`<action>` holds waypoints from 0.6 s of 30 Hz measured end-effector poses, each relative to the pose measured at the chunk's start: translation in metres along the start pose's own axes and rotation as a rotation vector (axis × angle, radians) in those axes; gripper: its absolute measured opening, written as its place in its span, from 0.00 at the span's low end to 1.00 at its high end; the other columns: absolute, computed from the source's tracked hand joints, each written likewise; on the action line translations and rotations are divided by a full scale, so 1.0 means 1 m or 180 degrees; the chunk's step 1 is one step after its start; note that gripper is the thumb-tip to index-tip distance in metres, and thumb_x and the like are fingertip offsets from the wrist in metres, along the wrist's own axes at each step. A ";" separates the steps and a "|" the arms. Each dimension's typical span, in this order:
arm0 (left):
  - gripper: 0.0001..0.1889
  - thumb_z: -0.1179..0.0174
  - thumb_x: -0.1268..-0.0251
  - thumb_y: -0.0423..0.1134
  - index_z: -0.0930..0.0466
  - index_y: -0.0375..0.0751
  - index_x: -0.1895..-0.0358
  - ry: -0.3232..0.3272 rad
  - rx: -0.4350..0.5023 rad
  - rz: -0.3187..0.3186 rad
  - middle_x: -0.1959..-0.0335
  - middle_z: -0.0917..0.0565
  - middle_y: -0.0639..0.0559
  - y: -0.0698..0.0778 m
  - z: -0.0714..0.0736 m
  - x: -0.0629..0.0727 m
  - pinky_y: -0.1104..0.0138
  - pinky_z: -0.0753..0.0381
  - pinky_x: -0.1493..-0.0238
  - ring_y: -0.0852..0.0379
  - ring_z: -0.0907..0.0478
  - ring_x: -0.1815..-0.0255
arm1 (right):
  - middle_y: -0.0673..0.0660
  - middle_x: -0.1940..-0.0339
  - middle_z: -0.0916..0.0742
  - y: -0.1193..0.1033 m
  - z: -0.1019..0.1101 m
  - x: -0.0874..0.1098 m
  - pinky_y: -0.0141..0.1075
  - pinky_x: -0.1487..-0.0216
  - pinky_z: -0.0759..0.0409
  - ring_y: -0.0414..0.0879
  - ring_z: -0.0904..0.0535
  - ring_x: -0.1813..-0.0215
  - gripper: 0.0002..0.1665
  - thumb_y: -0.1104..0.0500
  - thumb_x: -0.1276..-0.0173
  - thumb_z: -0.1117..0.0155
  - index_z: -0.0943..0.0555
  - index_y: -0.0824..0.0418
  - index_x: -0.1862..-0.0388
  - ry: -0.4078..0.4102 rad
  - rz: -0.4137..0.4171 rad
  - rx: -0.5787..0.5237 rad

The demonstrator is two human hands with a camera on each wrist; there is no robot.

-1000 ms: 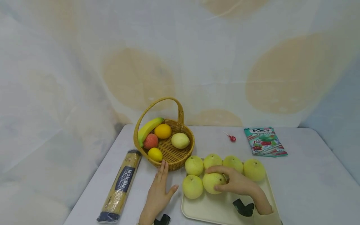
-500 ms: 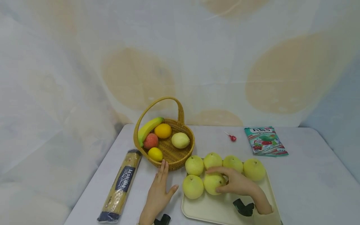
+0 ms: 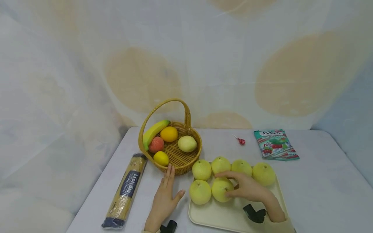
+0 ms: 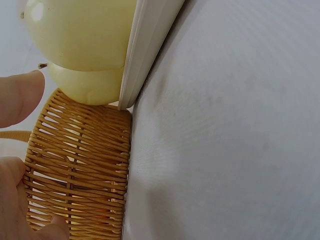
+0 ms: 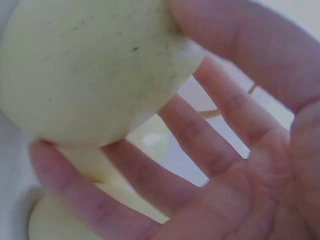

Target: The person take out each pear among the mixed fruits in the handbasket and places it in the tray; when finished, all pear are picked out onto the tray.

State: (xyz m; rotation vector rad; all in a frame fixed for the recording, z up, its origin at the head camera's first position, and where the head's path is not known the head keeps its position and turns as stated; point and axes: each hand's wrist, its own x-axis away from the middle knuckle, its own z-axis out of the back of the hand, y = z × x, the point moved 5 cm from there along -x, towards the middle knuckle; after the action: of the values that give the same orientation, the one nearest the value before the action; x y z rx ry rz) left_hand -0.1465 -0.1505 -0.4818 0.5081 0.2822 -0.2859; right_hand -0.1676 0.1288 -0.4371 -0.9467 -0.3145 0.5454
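My right hand grips a round yellow-green pear between thumb and fingertips, close over the cream tray. In the right wrist view the pear shows small dark specks, and the palm stays apart from it. Another pear sits just left of it, with several more in a row behind. My left hand lies with straight fingers, their tips at the near rim of the wicker basket. The left wrist view shows the thumb spread away from the basket wall.
Inside the basket lie a banana, an orange, a red round fruit, a lemon and a pale green-yellow fruit. A spaghetti packet lies left. Behind the tray are a lollipop and a candy bag.
The pear in my right hand has shifted slightly to the right, leaving a small gap from the pear on its left. My left hand has stayed at the basket.
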 end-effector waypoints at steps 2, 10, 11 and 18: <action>0.47 0.38 0.37 0.51 0.56 0.40 0.22 -0.0022 -0.0002 0.0009 0.20 0.52 0.41 0.001 0.000 0.000 0.43 0.37 0.30 0.38 0.45 0.24 | 0.58 0.37 0.19 -0.002 0.004 0.000 0.40 0.50 0.16 0.59 0.25 0.39 0.31 0.55 0.40 0.29 0.24 0.53 0.37 0.0162 0.0088 -0.0008; 0.47 0.38 0.37 0.51 0.56 0.41 0.22 -0.0047 0.0009 0.0033 0.20 0.53 0.42 0.000 0.000 -0.001 0.43 0.37 0.29 0.39 0.46 0.23 | 0.60 0.43 0.17 -0.003 0.014 0.002 0.45 0.50 0.16 0.57 0.20 0.46 0.26 0.61 0.38 0.32 0.23 0.59 0.39 0.0607 0.0382 0.0028; 0.47 0.38 0.37 0.51 0.56 0.41 0.22 -0.0021 0.0000 0.0011 0.20 0.53 0.41 0.001 0.000 -0.001 0.43 0.37 0.30 0.39 0.45 0.24 | 0.60 0.43 0.17 -0.003 0.015 0.001 0.45 0.50 0.16 0.57 0.20 0.45 0.26 0.62 0.38 0.32 0.23 0.60 0.39 0.0615 0.0387 0.0040; 0.47 0.38 0.37 0.50 0.56 0.41 0.22 -0.0013 0.0008 0.0019 0.20 0.53 0.41 0.001 0.000 -0.001 0.43 0.37 0.30 0.38 0.45 0.24 | 0.60 0.43 0.17 -0.003 0.016 0.001 0.45 0.48 0.17 0.56 0.21 0.45 0.25 0.60 0.36 0.33 0.23 0.60 0.40 0.0644 0.0345 -0.0018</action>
State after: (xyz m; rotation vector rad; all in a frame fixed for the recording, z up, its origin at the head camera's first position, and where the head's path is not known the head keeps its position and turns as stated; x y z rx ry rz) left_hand -0.1472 -0.1493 -0.4805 0.5108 0.2764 -0.2815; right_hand -0.1738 0.1388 -0.4259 -1.0197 -0.0834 0.5427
